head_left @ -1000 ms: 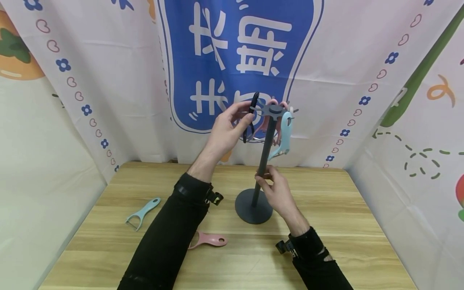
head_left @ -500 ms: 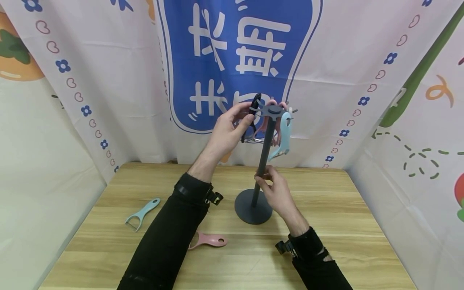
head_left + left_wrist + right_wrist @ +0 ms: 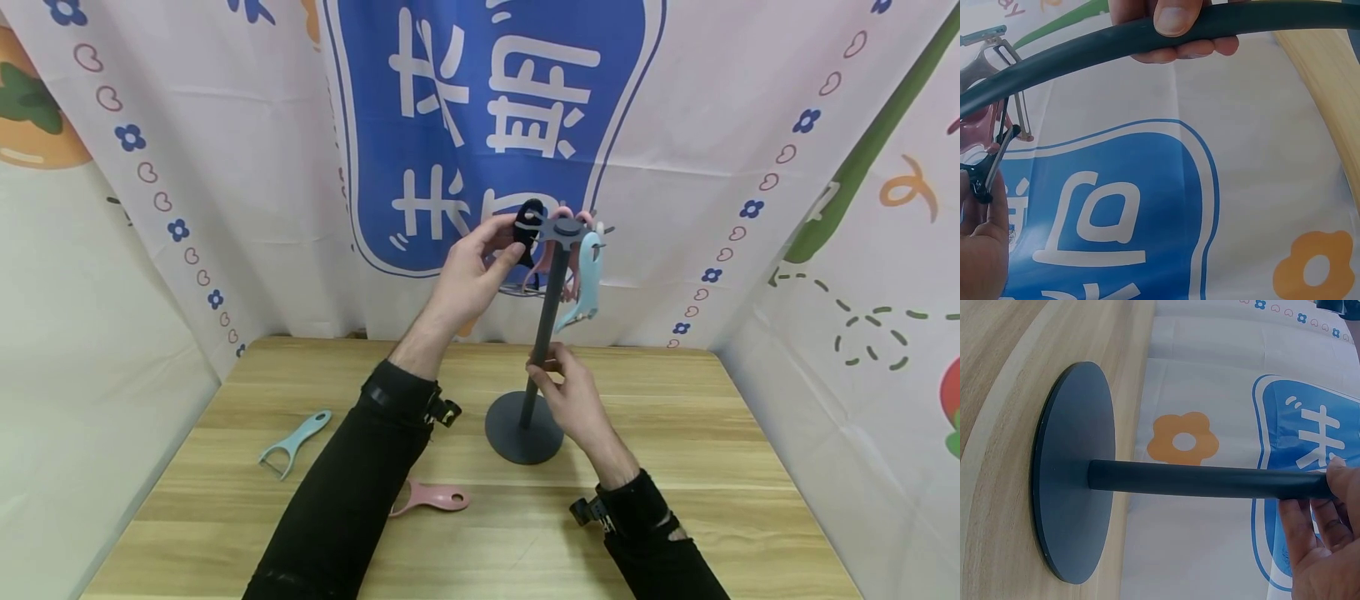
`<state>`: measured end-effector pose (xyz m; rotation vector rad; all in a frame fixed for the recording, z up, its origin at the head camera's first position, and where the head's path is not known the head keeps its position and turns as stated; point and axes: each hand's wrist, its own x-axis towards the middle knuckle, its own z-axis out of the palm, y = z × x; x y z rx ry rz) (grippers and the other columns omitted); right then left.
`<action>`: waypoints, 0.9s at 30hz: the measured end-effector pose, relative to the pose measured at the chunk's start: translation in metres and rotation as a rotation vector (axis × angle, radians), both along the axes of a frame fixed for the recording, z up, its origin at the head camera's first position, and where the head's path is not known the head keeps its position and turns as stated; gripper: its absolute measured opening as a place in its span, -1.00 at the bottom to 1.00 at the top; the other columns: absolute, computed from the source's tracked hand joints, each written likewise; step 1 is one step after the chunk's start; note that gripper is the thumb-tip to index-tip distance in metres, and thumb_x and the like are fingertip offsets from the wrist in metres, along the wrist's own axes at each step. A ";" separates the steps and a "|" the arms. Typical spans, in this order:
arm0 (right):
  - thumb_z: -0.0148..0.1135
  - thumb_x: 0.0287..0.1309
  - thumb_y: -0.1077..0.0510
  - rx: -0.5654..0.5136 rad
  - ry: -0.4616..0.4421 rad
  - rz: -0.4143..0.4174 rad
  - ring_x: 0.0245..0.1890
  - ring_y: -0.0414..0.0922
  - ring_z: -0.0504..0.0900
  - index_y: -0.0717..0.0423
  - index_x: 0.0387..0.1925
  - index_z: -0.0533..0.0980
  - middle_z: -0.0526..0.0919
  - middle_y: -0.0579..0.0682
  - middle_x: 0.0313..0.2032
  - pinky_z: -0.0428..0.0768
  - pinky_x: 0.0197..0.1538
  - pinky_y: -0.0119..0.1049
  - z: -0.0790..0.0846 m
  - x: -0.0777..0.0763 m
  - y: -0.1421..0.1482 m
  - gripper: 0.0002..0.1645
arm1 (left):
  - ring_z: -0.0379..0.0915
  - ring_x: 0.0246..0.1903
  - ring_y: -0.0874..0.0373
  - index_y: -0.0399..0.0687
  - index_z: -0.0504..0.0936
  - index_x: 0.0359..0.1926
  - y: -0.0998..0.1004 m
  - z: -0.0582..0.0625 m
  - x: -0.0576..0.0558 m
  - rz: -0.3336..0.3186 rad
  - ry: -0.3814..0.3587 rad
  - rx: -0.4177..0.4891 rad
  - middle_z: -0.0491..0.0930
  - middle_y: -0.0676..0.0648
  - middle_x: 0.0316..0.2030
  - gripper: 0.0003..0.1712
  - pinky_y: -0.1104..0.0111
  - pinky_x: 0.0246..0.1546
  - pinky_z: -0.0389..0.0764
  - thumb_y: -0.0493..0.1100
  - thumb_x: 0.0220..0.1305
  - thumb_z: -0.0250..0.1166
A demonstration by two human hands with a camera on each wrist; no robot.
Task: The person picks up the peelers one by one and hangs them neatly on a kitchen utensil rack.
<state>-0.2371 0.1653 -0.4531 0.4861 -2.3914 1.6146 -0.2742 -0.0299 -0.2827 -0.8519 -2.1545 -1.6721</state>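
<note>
In the head view my left hand pinches a black peeler beside the top of a dark grey stand. One hook of the stand lies at the hole in the black handle; whether it passes through cannot be told. The left wrist view catches the black peeler at its left edge, blade turned outward. Lower down, my right hand grips the pole between thumb and fingers. A light blue peeler and pink peelers, partly hidden, hang from other hooks.
A second light blue peeler lies on the wooden table at the left. Nearer the front lies a pink peeler, its blade end hidden by my left sleeve. The stand's round base rests on the table, before a printed cloth.
The black peeler has turned from edge-on, so its handle now shows its broad face and hole, and has shifted slightly toward the stand. My right hand stays on the pole.
</note>
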 end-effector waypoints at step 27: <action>0.19 0.49 0.04 0.012 -0.009 -0.007 0.12 -0.07 0.64 -0.06 0.09 0.50 0.60 -0.05 0.02 0.72 0.04 -0.14 -0.001 0.000 0.000 -0.76 | 0.49 0.20 0.31 0.20 0.52 0.37 -0.039 -0.042 -0.018 0.001 0.006 -0.037 0.62 0.08 0.17 -0.54 0.26 0.27 0.52 0.02 0.52 0.22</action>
